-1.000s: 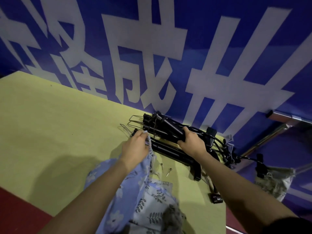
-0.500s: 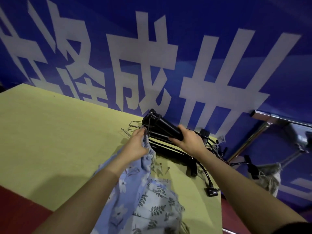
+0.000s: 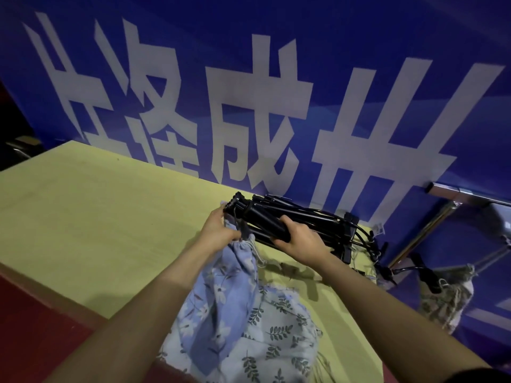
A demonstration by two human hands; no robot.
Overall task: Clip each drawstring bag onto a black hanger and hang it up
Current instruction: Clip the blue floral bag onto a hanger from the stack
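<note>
Behind the yellow table (image 3: 83, 217) runs a blue banner (image 3: 359, 51) with big white characters. At the far right of the table, the right hand (image 3: 300, 240) is wrapped around a bundle of black hangers (image 3: 279, 217), while the left hand (image 3: 219, 229) pinches the gathered top of a blue floral drawstring bag (image 3: 221, 286) up against the bundle's left end. More bags (image 3: 276, 333) lie heaped at the near edge, and another bag (image 3: 445, 297) hangs to the right.

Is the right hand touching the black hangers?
Touching. The head view shows the right hand wrapped around the bundle of black hangers, fingers curled over its bars and thumb under them.
</note>
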